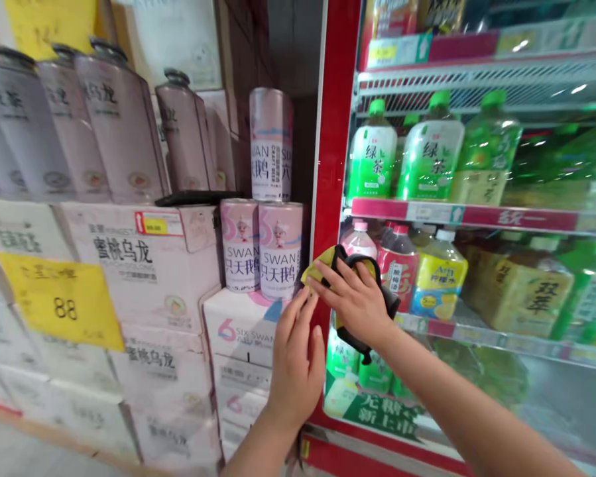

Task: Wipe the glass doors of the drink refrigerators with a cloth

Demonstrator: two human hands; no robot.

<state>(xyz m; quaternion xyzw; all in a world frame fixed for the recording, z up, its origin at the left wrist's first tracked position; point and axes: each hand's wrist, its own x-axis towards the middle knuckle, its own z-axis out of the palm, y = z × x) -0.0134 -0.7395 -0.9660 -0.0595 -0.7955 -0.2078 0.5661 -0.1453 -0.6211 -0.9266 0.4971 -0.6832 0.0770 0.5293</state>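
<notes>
Right hand (352,298), fingers spread, pressed over a bunched yellow-and-black cloth (313,273) against the glass door (526,404) of a drinks fridge, just right of the red door frame (335,152). Left hand (296,361) open and empty, fingers upward, just below the cloth. Cloth's long axis slanting down-right, right hand nearer. Pink cans (240,245) on white cartons (240,324) left of the frame.

Right hand (350,301) raised above open left hand (295,361)
</notes>
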